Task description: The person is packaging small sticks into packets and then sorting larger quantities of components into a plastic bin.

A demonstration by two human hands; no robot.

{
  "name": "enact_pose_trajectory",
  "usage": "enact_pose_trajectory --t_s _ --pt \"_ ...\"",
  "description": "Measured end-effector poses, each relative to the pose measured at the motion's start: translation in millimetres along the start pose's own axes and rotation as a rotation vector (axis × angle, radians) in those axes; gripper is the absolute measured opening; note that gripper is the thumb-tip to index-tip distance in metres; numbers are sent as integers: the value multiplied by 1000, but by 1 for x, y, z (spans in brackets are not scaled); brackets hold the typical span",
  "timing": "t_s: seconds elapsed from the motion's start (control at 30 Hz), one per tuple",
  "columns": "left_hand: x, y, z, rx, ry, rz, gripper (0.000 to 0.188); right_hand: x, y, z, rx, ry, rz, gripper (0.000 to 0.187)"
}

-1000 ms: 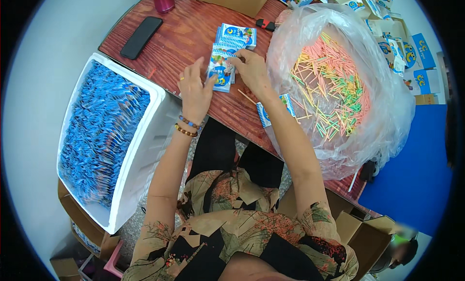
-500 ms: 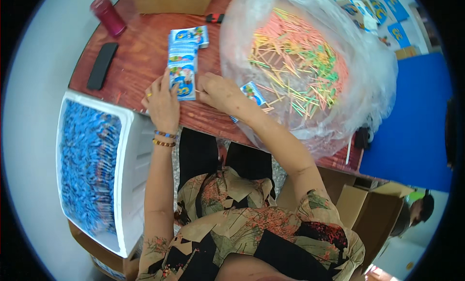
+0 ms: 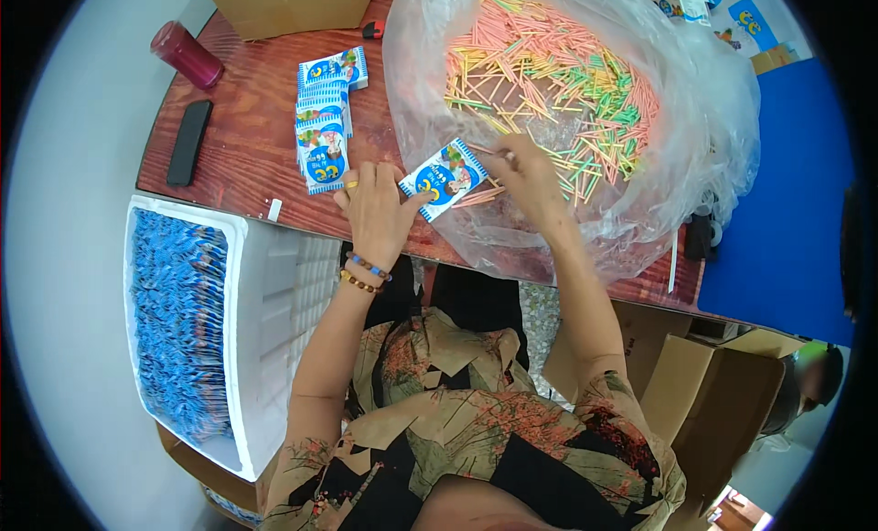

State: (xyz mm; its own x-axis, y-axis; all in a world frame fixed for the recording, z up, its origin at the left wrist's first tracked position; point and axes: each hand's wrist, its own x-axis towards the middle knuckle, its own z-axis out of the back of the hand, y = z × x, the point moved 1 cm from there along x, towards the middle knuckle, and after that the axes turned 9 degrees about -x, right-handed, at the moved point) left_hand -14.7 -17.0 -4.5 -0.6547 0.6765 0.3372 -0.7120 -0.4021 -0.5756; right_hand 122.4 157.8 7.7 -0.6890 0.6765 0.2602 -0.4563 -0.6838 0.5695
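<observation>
A blue-and-white printed packet (image 3: 445, 179) lies tilted at the table's near edge, in front of the plastic bag. My left hand (image 3: 377, 202) pins its left side under the thumb, with the other fingers bent over the tabletop. At the packet's right edge, my right hand (image 3: 530, 179) has its fingers pinched together; what lies between them is too small to make out. Loose thin sticks (image 3: 480, 195) poke out beside the packet. Left of my left hand is an overlapping row of similar packets (image 3: 324, 160). Pink, yellow and green sticks (image 3: 549, 55) fill the open clear plastic bag (image 3: 704, 119).
A white foam box (image 3: 240, 348) packed with blue packets stands at the left below the table. On the reddish wooden table (image 3: 251, 147) are a black phone-like slab (image 3: 189, 142), a dark red cup (image 3: 187, 55) and a cardboard box (image 3: 293, 5). A blue surface (image 3: 768, 202) adjoins at the right.
Both hands have moved right, away from the row of packets. The single packet beside the bag is now under my left thumb, and my right hand has come to its right edge.
</observation>
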Motion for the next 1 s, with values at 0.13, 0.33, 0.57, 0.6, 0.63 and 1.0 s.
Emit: enact_pose_trajectory --t_s 0.13,0.33,0.57,0.6,0.63,1.0 --pt "7 13 -8 -36 -6 -88 26 0 8 -15 109 107 -8 22" --pt "11 10 -3 107 -50 -226 17 3 -1 -10 187 131 -57 21" --pt "17 -1 15 -127 -118 -349 10 13 17 -6 449 36 108 19" --pt "18 -2 18 -217 -73 -349 9 13 17 -5 449 33 107 19" --pt "18 -6 17 -218 -72 -352 9 12 17 -5 562 134 31 17" --pt "11 1 -2 -190 87 33 10 4 17 -16 724 196 -188 9"
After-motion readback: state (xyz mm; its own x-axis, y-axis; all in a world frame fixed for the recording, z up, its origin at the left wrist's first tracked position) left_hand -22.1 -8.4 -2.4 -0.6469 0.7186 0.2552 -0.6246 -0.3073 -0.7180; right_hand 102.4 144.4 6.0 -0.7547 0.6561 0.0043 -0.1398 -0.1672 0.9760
